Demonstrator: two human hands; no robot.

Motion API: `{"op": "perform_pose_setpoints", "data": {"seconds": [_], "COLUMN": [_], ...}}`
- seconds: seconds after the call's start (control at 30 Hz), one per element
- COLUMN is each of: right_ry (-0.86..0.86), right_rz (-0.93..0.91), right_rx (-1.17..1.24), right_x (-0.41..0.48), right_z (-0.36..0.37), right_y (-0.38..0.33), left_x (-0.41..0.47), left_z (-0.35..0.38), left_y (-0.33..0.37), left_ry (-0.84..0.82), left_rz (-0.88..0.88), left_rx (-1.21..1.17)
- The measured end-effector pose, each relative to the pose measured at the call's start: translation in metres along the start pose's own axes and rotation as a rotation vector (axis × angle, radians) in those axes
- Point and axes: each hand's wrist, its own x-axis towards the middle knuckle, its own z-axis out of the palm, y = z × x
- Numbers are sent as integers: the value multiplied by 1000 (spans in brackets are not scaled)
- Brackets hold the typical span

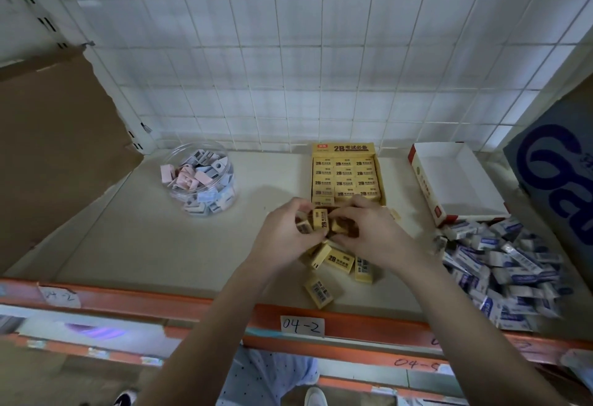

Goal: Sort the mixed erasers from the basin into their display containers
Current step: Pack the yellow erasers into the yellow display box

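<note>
My left hand (285, 232) and my right hand (369, 229) meet above the shelf and together grip a small stack of yellow 2B erasers (320, 219). Just behind them stands the yellow 2B display box (345, 148), holding rows of the same erasers. Several loose yellow erasers (338, 261) lie on the shelf under and in front of my hands. A clear round jar (224, 195) at the left holds pink, blue and grey erasers. A white and red display box (426, 177) at the right is open and bare inside. Beside it lies a heap of blue-and-white erasers (500, 264).
The beige shelf board (160, 245) has an orange front rail (192, 303) with a "04-2" label (302, 326). A brown carton (48, 148) stands at the left and a blue printed carton (561, 181) at the right. A white wire grid (288, 52) backs the shelf.
</note>
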Motion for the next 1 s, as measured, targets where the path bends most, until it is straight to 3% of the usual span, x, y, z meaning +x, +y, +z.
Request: {"op": "perform_pose_setpoints", "data": {"seconds": [0.27,0.47,0.63,0.83,1.0], "right_ry": [155,79,-5,189,209], "right_rz": [-52,-18,-70,-52,-27], "right_rx": [258,438,454,310,298], "right_x": [-14,-17,-19,-15,-14], "right_z": [16,13,16,23,26], "right_y": [15,14,18,16,20], "left_x": [-7,-8,-9,-11,-11], "left_z": [13,14,14,12,12], "left_y": [-14,-18,-21,-16,-16], "left_ry": [101,119,65,25,74], "left_rz": [26,139,187,152,120], "left_rx": [-141,15,65,45,29]}}
